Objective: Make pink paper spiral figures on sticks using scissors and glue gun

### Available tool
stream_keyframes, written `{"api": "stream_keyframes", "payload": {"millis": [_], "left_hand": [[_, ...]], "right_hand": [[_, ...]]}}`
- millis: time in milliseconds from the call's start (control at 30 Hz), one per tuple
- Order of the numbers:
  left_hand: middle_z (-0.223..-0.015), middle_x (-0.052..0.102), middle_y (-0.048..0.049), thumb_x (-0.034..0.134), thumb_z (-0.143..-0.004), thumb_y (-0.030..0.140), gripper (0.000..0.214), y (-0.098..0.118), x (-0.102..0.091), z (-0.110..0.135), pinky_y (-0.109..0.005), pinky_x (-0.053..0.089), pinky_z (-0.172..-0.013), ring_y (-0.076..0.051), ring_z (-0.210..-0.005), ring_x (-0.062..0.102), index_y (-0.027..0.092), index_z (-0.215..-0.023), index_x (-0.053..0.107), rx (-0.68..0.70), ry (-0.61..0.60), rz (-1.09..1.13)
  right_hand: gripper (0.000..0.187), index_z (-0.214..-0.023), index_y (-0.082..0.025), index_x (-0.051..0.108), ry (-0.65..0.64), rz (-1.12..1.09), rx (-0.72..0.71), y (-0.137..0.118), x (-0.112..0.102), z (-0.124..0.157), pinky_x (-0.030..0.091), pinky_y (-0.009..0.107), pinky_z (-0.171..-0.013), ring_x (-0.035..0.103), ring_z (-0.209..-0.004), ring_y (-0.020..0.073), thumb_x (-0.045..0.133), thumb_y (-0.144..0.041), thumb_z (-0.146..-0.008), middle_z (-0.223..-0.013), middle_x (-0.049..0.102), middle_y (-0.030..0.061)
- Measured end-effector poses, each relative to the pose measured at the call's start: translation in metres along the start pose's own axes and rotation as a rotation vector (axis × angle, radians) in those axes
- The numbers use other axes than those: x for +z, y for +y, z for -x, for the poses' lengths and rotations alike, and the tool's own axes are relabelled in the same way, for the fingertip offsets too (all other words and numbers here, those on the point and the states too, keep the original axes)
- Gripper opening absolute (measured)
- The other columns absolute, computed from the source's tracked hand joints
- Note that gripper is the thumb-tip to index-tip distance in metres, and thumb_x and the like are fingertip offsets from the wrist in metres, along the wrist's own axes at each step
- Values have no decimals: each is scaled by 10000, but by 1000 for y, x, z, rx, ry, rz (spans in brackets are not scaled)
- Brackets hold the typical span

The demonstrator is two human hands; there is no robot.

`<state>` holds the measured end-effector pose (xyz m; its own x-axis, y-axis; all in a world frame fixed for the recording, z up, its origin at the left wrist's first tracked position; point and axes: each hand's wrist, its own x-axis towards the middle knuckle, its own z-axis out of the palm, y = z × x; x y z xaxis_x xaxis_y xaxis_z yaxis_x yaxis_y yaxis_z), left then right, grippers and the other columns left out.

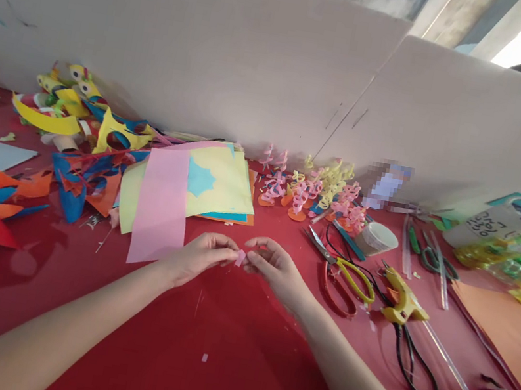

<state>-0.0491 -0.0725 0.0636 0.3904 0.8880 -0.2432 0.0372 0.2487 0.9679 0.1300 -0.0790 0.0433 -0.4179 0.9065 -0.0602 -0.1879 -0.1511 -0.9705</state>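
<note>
Pink paper piece (240,258) at fingertips, above red table (190,376).
Left hand (200,255) and right hand (276,272) meet at it; scissors (331,259) and glue gun (405,304) lie right, paper sheets (163,205) left.

Our bare left forearm (84,322) and right forearm (337,361) angle inward from below. Our left grip (197,258) and right grip (278,272) nearly meet at the fingertips, the left thumb closing toward its forefinger, the right forefinger arched above its thumb.
</note>
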Motion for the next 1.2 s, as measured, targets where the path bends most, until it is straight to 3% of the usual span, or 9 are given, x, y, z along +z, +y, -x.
{"api": "stream_keyframes", "payload": {"millis": [133,233,333,467,600,733,1200], "left_hand": [[-627,607,13,689,-645,247,77,-2,0,-1,-255,407,-684,-109,-638,510,172,-632,680,-52,111,226],[-611,591,14,703,-649,261,93,-3,0,-1,-255,402,-670,-104,-619,492,172,-626,686,-40,105,273],[-617,586,19,711,-653,249,79,-3,2,0,-258,399,-682,-101,-625,486,177,-631,688,-31,77,277],[-608,566,30,721,-654,247,70,-2,4,3,-258,393,-714,-101,-647,489,188,-634,689,1,44,247],[-643,575,19,701,-694,267,82,-3,4,4,-269,386,-720,-116,-684,500,192,-663,696,84,18,125],[-695,585,15,676,-728,290,94,-5,4,3,-269,383,-706,-123,-701,502,203,-702,702,161,38,33],[-689,588,1,631,-756,342,169,-11,6,2,-286,396,-715,-144,-711,506,183,-719,673,169,59,9]], "right_hand": [[151,-950,-230,574,77,299,-307,-1,2,3,483,295,-760,600,-793,139,594,-255,-802,-835,629,9],[119,-904,-240,614,113,593,-523,-4,5,6,487,294,-756,590,-820,151,583,-175,-809,-898,625,27],[113,-859,-247,627,158,732,-623,-6,8,8,489,294,-727,593,-794,157,570,-156,-824,-855,629,27],[66,-819,-228,606,216,679,-584,-5,9,8,491,290,-710,592,-752,153,572,-172,-822,-794,628,19],[4,-807,-205,570,236,454,-437,-2,12,8,505,280,-703,601,-725,143,573,-207,-809,-774,618,17],[57,-792,-199,556,229,316,-364,-1,13,6,510,276,-717,610,-738,142,592,-244,-787,-772,619,15],[85,-764,-191,551,229,321,-303,-3,15,7,493,279,-698,582,-704,143,587,-266,-774,-738,591,13]]}}
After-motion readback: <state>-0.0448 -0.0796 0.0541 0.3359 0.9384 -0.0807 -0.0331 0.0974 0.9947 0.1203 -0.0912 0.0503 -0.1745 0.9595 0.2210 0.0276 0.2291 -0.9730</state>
